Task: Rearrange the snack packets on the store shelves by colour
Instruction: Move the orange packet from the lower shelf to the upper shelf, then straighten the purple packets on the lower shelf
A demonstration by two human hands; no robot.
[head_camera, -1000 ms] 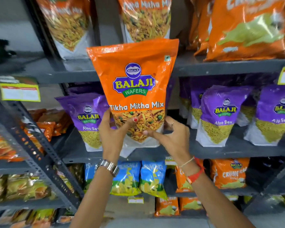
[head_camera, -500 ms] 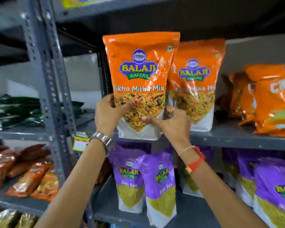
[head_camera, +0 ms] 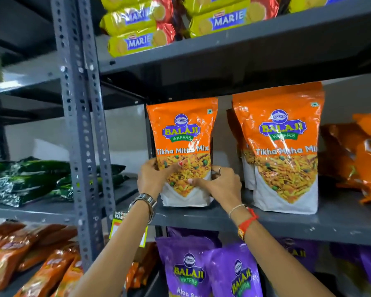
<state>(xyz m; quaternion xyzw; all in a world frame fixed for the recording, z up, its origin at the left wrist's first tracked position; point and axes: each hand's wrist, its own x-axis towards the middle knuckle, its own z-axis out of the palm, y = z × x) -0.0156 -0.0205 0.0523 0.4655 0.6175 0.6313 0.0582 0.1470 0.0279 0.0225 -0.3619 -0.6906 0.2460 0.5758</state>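
Note:
An orange Tikha Mitha Mix packet point(head_camera: 182, 133) stands upright on the grey middle shelf point(head_camera: 287, 224), at its left end. My left hand point(head_camera: 151, 179) grips its lower left side and my right hand point(head_camera: 220, 184) grips its lower right side. To the right on the same shelf stands a second orange Tikha Mitha Mix packet point(head_camera: 285, 146) with another behind it. Farther right lie crumpled orange packets point(head_camera: 356, 159). Purple Aloo Sev packets point(head_camera: 204, 269) fill the shelf below.
Yellow Marie biscuit packs point(head_camera: 137, 24) lie on the top shelf. A perforated grey upright point(head_camera: 81, 125) divides the racks. The left rack holds green packets point(head_camera: 30, 179) and, lower down, orange-red packets point(head_camera: 30, 258). A yellow price tag point(head_camera: 118, 228) hangs at the shelf edge.
The orange packet went up from in front of the purple row and now rests on the middle shelf, left of the other orange packets. Both hands stayed on it.

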